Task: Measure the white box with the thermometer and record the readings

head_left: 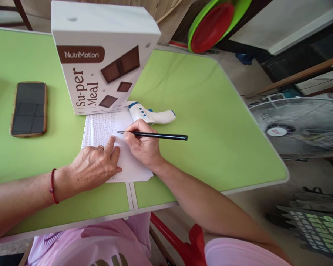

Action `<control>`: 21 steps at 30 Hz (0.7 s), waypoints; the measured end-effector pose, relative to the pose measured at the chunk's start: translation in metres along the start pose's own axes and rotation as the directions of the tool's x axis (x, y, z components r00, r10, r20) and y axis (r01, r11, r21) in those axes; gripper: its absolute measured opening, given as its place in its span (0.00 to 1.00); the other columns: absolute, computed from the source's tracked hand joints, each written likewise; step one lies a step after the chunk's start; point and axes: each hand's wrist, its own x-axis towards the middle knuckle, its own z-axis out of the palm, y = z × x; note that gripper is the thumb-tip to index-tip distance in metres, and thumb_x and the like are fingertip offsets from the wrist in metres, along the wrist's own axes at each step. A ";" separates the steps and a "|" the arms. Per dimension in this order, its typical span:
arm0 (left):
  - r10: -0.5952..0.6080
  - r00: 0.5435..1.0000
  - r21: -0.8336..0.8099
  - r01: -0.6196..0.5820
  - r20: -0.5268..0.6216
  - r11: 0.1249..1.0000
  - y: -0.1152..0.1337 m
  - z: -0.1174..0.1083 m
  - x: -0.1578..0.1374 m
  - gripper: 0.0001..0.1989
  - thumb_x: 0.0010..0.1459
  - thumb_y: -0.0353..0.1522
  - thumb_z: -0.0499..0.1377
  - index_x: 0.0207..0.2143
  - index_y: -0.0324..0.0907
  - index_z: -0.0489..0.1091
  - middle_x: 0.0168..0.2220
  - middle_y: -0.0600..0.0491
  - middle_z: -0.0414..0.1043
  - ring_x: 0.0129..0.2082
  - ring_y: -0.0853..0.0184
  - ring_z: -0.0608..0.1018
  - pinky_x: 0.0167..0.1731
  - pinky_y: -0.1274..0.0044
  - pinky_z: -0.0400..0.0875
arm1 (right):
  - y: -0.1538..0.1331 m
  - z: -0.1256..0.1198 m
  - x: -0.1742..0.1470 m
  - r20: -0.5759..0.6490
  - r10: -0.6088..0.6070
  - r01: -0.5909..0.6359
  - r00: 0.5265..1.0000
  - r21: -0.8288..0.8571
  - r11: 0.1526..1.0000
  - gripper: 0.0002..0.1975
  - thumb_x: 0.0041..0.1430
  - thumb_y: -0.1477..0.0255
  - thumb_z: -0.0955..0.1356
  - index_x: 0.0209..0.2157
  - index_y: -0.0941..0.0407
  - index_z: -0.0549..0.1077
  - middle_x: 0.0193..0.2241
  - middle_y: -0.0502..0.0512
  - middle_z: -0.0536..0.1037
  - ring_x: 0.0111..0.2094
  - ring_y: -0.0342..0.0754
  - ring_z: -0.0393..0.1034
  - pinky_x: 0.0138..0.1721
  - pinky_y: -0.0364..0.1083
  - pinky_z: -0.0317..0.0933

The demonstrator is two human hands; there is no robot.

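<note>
Right hand (pixel 143 145): the grip is clamped on the black pen (pixel 166 136); its tip points left toward the handwriting (pixel 104 127), but if it touches, I cannot tell.
Left hand (pixel 97 164): its fingers are apart, resting on the sheets (pixel 133 168) and grasping nothing.
Sheets: they lie on the green bench (pixel 211 129), at the near side of the white box (pixel 105 37).
Step in hand: it seems to be writing.
Next move: it probably calls for steady sheets and a light, controlled pen tip.
</note>
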 end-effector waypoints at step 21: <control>0.003 1.000 0.017 -0.003 -0.030 1.000 0.000 0.002 0.000 0.18 0.64 0.41 0.58 0.47 0.33 0.70 0.58 0.31 0.66 0.20 0.63 0.78 0.15 0.72 0.67 | 0.003 0.001 0.001 -0.009 -0.019 0.020 1.000 0.050 0.999 0.08 0.55 0.76 0.65 0.24 0.54 0.65 0.19 0.43 0.69 0.21 0.39 0.60 0.23 0.42 0.57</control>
